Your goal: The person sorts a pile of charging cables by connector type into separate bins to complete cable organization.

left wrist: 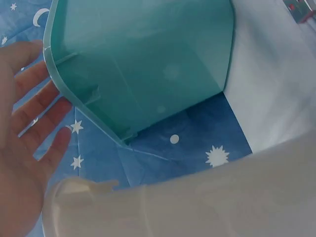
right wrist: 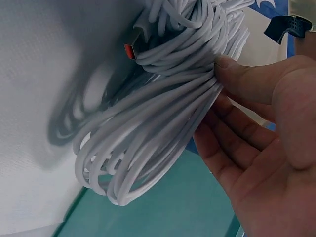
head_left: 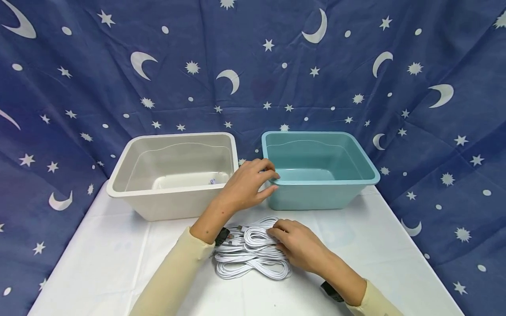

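Coiled white cables (head_left: 253, 270) lie in a stacked pile on the white table, in front of two bins. My right hand (head_left: 302, 245) pinches the bundle of white USB cable (right wrist: 148, 128) at its waist, between thumb and fingers. A plug with an orange inside (right wrist: 130, 51) pokes out beside that bundle. My left hand (head_left: 249, 184) is at the near left corner of the teal bin (head_left: 316, 195), fingers loosely bent with fingertips right at the rim. In the left wrist view those fingers (left wrist: 37, 106) are spread and hold nothing.
To the left of the teal bin stands a beige bin (head_left: 170, 206), with a small pale purple thing (head_left: 213, 181) on its floor. A narrow gap separates the bins. Behind them hangs a blue cloth (head_left: 253, 66) with moons and stars. The white table (head_left: 352, 263) extends around the pile.
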`<state>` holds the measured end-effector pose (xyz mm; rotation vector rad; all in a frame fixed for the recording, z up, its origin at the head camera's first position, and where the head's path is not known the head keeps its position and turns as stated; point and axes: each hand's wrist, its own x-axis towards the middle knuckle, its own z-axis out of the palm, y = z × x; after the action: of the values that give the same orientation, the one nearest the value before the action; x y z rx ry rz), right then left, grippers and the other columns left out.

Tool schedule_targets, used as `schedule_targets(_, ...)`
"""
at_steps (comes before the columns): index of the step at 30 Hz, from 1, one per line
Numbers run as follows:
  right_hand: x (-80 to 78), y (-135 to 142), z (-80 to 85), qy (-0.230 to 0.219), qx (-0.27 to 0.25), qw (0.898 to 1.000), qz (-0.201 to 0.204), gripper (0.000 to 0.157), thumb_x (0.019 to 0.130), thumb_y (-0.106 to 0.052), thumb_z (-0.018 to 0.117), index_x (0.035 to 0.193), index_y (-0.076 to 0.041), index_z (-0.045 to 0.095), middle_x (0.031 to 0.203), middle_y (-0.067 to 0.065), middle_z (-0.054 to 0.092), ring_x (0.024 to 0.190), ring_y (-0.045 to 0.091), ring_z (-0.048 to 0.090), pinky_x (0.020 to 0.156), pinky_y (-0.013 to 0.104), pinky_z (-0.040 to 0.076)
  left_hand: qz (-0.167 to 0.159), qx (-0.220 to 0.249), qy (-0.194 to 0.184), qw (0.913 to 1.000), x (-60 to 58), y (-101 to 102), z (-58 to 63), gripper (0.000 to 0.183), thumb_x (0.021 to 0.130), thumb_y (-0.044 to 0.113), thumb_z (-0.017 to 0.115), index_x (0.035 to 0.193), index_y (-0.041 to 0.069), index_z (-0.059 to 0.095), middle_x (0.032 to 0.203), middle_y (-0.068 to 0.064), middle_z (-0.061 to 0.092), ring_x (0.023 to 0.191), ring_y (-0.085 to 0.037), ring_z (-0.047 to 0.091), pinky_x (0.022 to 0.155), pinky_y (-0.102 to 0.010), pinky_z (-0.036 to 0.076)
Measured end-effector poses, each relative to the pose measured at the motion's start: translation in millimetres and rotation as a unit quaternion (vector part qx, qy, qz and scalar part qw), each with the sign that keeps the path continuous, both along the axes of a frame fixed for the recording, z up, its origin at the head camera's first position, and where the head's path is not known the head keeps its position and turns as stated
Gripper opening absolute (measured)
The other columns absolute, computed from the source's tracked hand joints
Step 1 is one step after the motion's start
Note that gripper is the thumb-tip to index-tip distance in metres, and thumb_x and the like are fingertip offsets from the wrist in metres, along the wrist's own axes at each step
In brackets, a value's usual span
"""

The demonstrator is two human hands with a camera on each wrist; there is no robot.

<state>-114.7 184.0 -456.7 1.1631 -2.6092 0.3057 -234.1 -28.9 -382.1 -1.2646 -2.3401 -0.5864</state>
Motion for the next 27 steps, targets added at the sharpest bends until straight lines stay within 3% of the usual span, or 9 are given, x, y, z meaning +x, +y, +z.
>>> schedule_targets(12,-4.6,-4.5,0.6,-0.005,0.014,0.999,-0.039,0.028,0.076,-0.005,0.081,0.103,-0.010,0.076,0.097,-0.002,0.065,0.087,0.014,0.062,0.069,0.029,0.055,0.017,-0.007,0.005,0.9998,-1.4,4.5,-0.1,0.014,0.100,0.027,0.077,0.110,0.019,0.081,0.115,0.002,0.067,0.106,-0.019,0.060,0.089,-0.036,0.049)
schedule_targets(27,-4.1,-2.0,-0.2,0.004,-0.001,0.999,-0.054,0.033,0.069,-0.004,0.078,0.101,-0.013,0.071,0.097,-0.005,0.064,0.088,0.012,0.061,0.071,0.030,0.056,0.015,-0.006,0.004,0.9999,-1.0,4.8,3.1,0.014,0.099,0.026,0.078,0.111,0.018,0.082,0.114,0.002,0.068,0.101,-0.018,0.060,0.086,-0.033,0.050)
